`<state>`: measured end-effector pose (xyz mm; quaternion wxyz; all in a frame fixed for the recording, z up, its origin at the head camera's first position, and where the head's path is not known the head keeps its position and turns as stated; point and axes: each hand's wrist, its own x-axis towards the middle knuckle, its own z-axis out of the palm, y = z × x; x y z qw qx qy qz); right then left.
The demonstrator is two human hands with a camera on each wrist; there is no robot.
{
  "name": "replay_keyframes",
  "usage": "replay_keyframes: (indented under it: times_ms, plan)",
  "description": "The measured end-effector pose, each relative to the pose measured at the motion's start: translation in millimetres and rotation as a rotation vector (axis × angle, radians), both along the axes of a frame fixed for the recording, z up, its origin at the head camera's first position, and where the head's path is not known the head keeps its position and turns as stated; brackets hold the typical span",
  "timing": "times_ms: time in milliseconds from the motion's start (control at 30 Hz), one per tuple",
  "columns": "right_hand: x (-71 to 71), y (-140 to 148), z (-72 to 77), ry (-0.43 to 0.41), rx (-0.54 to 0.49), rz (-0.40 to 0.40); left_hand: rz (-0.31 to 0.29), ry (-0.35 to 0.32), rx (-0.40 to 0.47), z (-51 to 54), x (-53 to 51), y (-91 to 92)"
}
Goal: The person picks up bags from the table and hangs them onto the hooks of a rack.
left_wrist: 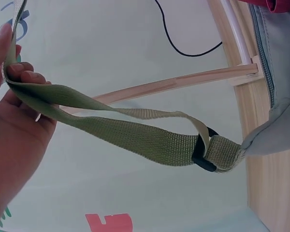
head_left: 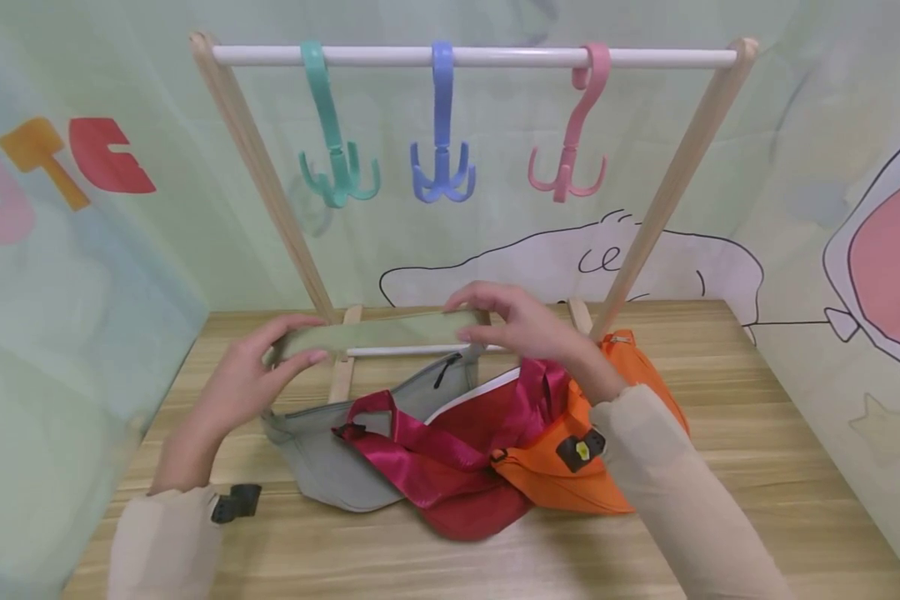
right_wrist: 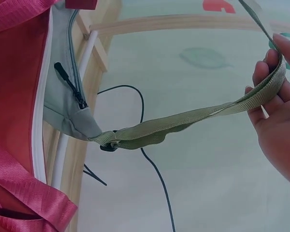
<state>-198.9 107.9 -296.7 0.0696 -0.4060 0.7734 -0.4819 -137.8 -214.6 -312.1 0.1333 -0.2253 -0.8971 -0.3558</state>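
My left hand [head_left: 240, 375] and right hand [head_left: 521, 329] hold the olive-green strap [head_left: 390, 330] of a grey waist bag [head_left: 337, 467], raised and stretched between them. The fingers curl under the strap, with the thumbs on the near side. In the left wrist view the doubled webbing [left_wrist: 135, 137] runs down to a black buckle [left_wrist: 200, 152] at the bag's end. A dark zip pull [right_wrist: 67, 82] shows on the grey bag in the right wrist view. Partly over that bag lies a red waist bag [head_left: 472, 517] with a magenta strap [head_left: 412, 471].
An orange waist bag [head_left: 577, 487] overlaps the red one, under my right forearm. Behind stands a wooden rack with a white rod [head_left: 510, 57]. Teal [head_left: 322, 92], blue [head_left: 442, 92] and pink [head_left: 583, 100] multi-prong hooks hang from it. Printed cloth surrounds the wood-grain table [head_left: 757, 483].
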Motion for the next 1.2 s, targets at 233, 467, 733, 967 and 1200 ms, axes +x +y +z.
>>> replay_keyframes:
  times_ms: [233, 467, 733, 967, 1200]
  plan:
    - [-2.0, -0.8, 1.8, 0.009, -0.017, 0.027, 0.011, 0.030, -0.012, 1.6, -1.8, -2.3]
    - [-3.4, -0.8, 4.5, 0.025, -0.019, 0.046, -0.004, 0.060, -0.009, 4.0, -2.8, -4.3]
    - [-5.0, 0.0, 8.3, 0.037, 0.015, 0.013, -0.023, 0.101, -0.016, 8.3, -3.8, -5.2]
    - [-5.8, -0.7, 12.2, 0.060, 0.023, -0.003, -0.035, 0.133, -0.026, 12.9, -6.1, -5.0]
    - [-6.6, -2.2, 15.4, 0.067, 0.027, -0.009, -0.074, 0.148, -0.026, 16.8, -5.8, -8.0]
